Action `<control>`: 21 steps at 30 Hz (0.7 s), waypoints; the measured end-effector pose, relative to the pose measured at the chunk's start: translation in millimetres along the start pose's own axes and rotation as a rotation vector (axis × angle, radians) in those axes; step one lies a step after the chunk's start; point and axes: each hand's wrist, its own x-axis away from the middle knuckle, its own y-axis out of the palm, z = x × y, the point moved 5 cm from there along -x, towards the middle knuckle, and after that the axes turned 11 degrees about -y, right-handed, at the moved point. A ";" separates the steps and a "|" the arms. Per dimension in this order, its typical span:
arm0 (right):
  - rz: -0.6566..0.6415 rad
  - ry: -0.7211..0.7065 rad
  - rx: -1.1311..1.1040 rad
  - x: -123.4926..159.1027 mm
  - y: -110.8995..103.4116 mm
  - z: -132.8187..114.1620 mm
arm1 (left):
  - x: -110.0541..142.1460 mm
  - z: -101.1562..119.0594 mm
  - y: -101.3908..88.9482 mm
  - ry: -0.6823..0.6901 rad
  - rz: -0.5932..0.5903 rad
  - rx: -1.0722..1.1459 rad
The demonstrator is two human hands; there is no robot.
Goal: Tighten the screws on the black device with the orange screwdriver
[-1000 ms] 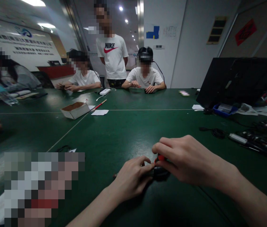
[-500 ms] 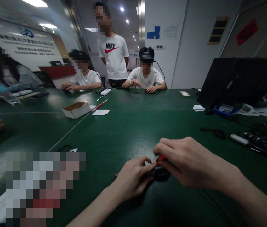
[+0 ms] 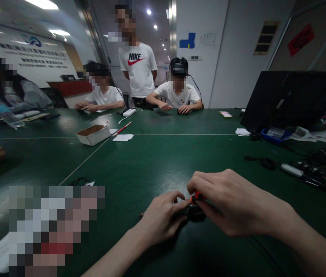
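Near the front of the green table, my left hand [image 3: 165,213] is closed around a dark, rounded object [image 3: 196,212], pressing it to the tabletop. Fingers cover most of it, so its kind cannot be made out; one dark end [image 3: 142,214] shows left of the hand. My right hand [image 3: 226,202] pinches the red-and-black handle of what looks like a small screwdriver [image 3: 199,197] just above the object's right part. The screwdriver's tip is hidden, and the fingertips of both hands are close together.
A dark monitor [image 3: 292,102], a blue tray [image 3: 275,134] and cables [image 3: 321,171] lie to the right. An open box [image 3: 93,134], a red pencil-like stick [image 3: 122,128] and paper [image 3: 123,137] are farther back. Co-workers sit around the table; one person [image 3: 140,69] stands behind.
My right hand has turned slightly and sunk a little, showing more of the red-and-black handle. My left hand stays in place. Across the table, a co-worker's hand has moved lower.
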 end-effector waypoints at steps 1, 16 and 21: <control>-0.005 0.004 0.020 0.0 0.8 1.1 | 0.1 0.1 -0.1 0.003 -0.003 0.003; -0.002 0.030 0.037 -0.4 -0.3 1.6 | 0.0 -1.2 1.1 0.009 -0.010 -0.002; -0.012 0.011 0.059 -0.5 1.1 1.3 | -0.2 -2.5 3.2 0.003 -0.010 0.000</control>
